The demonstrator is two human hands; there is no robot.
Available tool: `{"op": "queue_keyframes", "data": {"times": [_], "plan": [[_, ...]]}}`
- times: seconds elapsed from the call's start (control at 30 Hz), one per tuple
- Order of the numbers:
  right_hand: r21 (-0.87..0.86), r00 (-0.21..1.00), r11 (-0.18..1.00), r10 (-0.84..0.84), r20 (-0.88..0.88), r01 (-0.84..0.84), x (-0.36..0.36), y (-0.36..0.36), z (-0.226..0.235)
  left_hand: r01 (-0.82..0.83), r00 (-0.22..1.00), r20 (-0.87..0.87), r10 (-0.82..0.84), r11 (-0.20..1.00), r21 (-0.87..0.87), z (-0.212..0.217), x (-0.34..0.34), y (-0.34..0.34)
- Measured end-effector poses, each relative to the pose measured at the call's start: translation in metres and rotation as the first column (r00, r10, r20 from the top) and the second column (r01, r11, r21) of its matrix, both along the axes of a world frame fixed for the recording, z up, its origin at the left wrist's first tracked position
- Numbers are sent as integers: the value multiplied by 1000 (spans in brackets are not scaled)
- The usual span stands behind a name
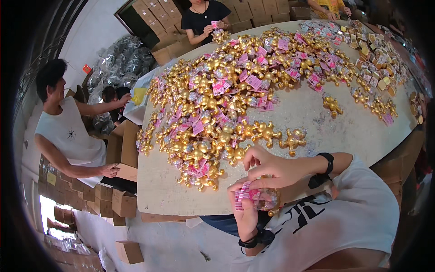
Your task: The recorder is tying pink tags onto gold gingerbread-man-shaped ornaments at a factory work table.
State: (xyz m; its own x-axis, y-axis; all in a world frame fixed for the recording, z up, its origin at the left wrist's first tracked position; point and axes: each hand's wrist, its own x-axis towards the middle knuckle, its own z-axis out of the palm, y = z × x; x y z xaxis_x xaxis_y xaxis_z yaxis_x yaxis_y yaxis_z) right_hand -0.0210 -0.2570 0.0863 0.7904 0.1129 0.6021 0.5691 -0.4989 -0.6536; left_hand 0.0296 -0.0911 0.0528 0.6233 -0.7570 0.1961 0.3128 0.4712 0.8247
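Both hands pinch 1 gold toy – left hand gripping pink tags, right hand closed on it – while the pile at 11 o'clock on the counter looks mostly tagged.

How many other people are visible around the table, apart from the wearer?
3, perhaps more hidden: a person in a white sleeveless top at left, one in a black shirt opposite, and one in yellow at the top edge.

Both hands meet near the table edge: the left hand curled upward in a pinching grip, the right hand arched over it, fingers bent.
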Motion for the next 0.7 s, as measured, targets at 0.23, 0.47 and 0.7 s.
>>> {"op": "queue_keyframes", "data": {"times": [0.23, 0.47, 0.7], "plan": [[-129, 999, 992, 3, 38, 2, 9, -14, 2, -220, 962, 191, 196, 969, 111, 3, -9, -6], [-815, 795, 384, -588, 146, 433, 53, -192, -56, -47, 992, -117, 56, 996, 72, 12, -13, -3], [-712, 643, 549, -745, -179, 437, 47, -258, -85, 15, 954, -298, 0, 999, 47, 12, -16, -8]]}}
